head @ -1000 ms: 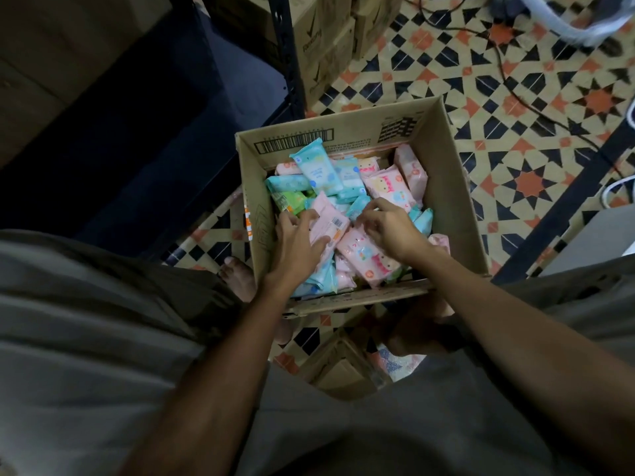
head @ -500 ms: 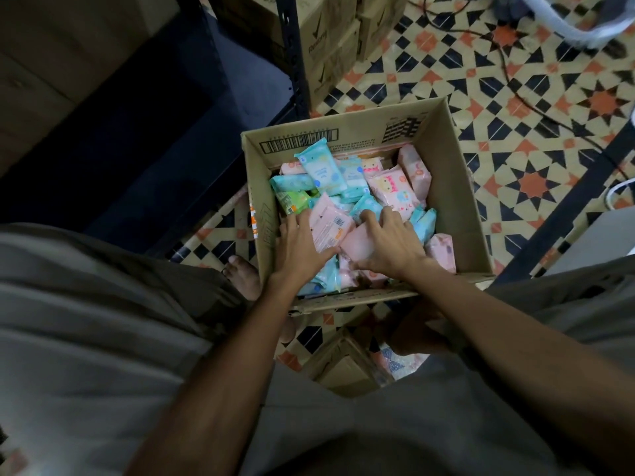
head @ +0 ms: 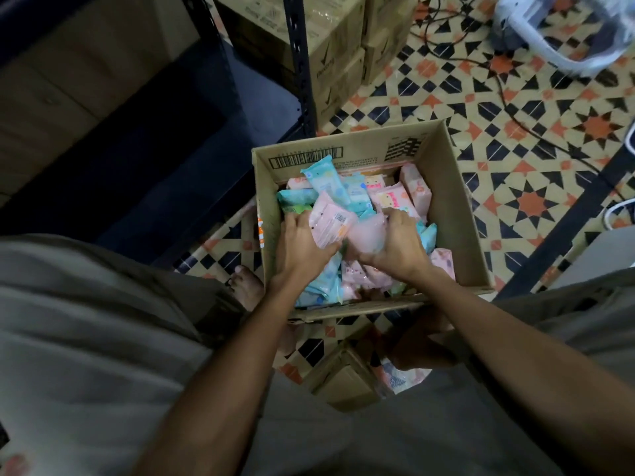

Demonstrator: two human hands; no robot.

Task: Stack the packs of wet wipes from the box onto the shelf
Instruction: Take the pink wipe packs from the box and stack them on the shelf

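An open cardboard box (head: 457,214) stands on the tiled floor in front of me, filled with several pink and blue packs of wet wipes (head: 347,190). My left hand (head: 299,245) grips a pink pack (head: 330,223) with its barcode side up, just above the pile. My right hand (head: 398,245) holds a second pink pack (head: 366,238), blurred, pressed against the first one. A dark metal shelf (head: 144,156) lies low at the left, its upright post (head: 300,63) just behind the box.
Stacked cardboard cartons (head: 340,53) stand behind the shelf post. A black cable (head: 508,108) crosses the patterned floor at the right, near a white appliance (head: 556,32). A small carton (head: 347,376) lies between my feet, and my bare foot (head: 245,285) sits left of the box.
Both hands have lifted slightly from the pile, each with a pink pack, and brought the two packs together. The camera has tilted a little downward.
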